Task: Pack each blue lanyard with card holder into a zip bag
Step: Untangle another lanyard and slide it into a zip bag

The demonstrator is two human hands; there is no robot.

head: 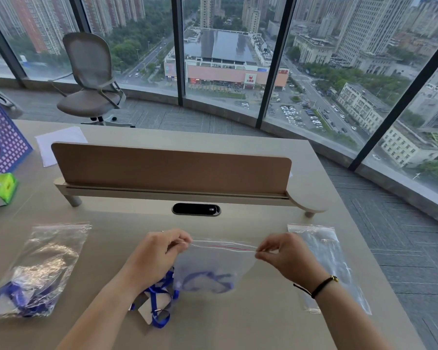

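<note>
A clear zip bag (213, 263) hangs upright above the table, and a blue lanyard with card holder (208, 282) lies in its bottom. My left hand (157, 256) pinches the left end of its zip strip. My right hand (286, 256) pinches the right end. Loose blue lanyards with card holders (159, 305) lie on the table under my left wrist, partly hidden by it. At the left lies a zip bag (38, 271) holding blue lanyards. An empty zip bag (326, 266) lies at the right.
A brown divider panel (172, 168) on a raised shelf crosses the table (238, 324) behind the bags. A green tissue pack (0, 188) and a purple perforated basket (5, 140) stand at the far left. An office chair (91, 79) is by the windows.
</note>
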